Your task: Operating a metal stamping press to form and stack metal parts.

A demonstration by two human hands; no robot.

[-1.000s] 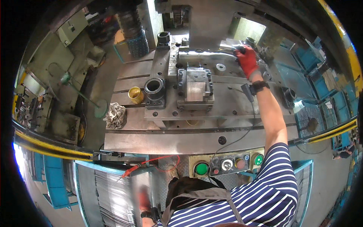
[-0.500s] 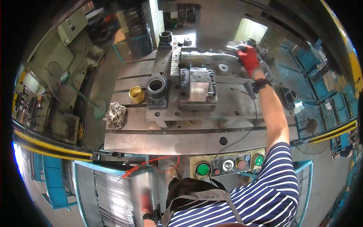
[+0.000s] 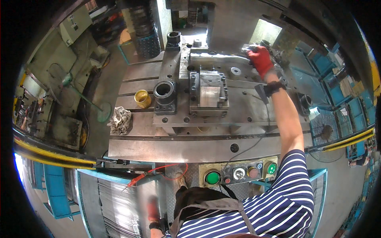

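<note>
My right hand, in a red glove, reaches over the far right of the steel die. Its fingers are closed at a small shiny piece too unclear to name, near the right end of a bright metal strip. A block with a silvery front stands in the middle of the die. Low on the left, my left hand, also red-gloved, is smeared by motion. It is beside a stack of thin metal sheets, and its fingers cannot be made out.
A control panel with green buttons sits at the bed's front edge. A yellow tin and a crumpled rag lie left of the guide bushing. A thin cable hangs from my right wrist. A red air gun lies by the sheets.
My right hand stays at the far right of the die, almost unmoved. The central block's front looks silvery where it looked brownish. My left hand remains low on the left, blurred in both frames.
</note>
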